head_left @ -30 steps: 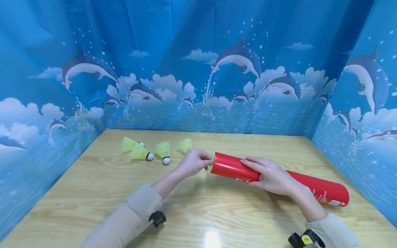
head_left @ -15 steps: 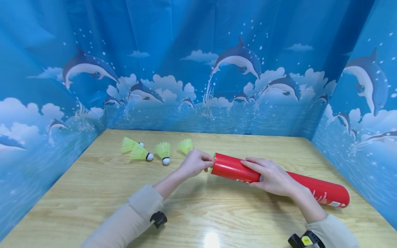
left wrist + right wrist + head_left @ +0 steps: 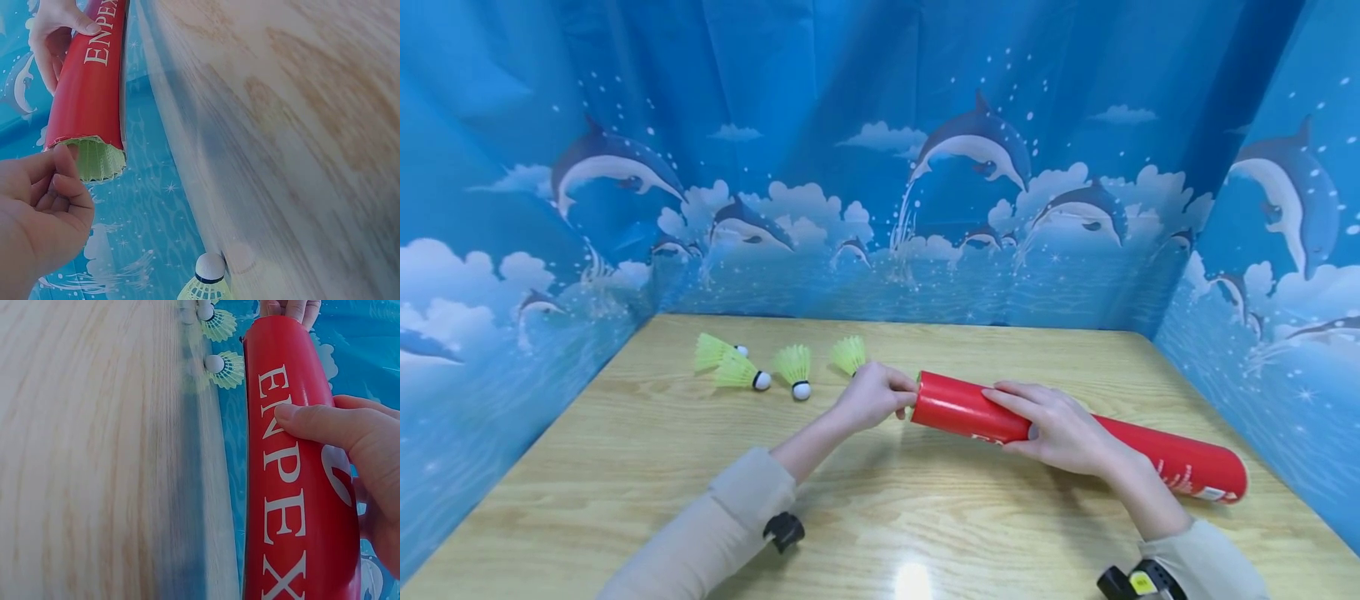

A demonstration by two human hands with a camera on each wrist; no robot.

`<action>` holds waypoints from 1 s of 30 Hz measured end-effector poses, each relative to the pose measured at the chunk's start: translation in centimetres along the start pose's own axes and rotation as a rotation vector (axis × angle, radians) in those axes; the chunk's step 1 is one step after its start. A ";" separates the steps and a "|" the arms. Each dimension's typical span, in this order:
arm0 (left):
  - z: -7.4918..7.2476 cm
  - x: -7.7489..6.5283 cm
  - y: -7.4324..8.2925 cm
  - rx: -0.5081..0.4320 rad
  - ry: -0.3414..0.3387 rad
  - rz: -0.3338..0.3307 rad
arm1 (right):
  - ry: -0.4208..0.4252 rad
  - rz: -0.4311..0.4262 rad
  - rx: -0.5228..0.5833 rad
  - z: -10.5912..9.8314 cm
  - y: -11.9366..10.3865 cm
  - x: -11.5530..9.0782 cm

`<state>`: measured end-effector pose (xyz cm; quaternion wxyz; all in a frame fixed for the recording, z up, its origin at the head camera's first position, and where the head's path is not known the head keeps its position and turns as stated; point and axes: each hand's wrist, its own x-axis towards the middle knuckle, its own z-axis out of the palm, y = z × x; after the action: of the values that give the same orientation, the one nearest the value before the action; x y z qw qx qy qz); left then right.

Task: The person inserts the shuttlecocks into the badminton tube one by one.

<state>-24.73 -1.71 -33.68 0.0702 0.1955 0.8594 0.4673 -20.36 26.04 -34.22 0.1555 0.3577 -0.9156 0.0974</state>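
Red tube point(image 3: 962, 406) under the right hand point(image 3: 1063, 429), yellow-green shuttlecock point(image 3: 100, 165) in its mouth
We note: right hand grasping tube; left hand point(image 3: 868, 396), fingers bent, at mouth, whether pinching we cannot tell; less shuttlecock protrudes than a second ago, seated deeper, we judge; four loose shuttlecocks point(image 3: 793, 363) beyond left hand

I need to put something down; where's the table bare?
Bare table lies between the sleeves, and along the left edge, nearer than the four loose shuttlecocks. Crowded: around them and the red tube, which the right hand grips, left hand at its open end.
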 end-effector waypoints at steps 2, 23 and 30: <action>-0.1 -0.1 0.0 -0.009 -0.015 -0.001 | -0.004 0.006 -0.001 0.0 0.0 0.0; -4.1 -1.2 -1.3 -0.061 0.020 -0.065 | 0.011 -0.014 -0.017 0.0 0.1 -0.1; -6.5 -1.9 -2.9 -0.032 0.085 -0.030 | 0.008 -0.005 -0.017 0.0 0.1 -0.1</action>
<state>-25.72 -8.90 -32.64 0.0438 0.1612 0.8569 0.4877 -20.39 26.15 -34.28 0.1626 0.3583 -0.9149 0.0907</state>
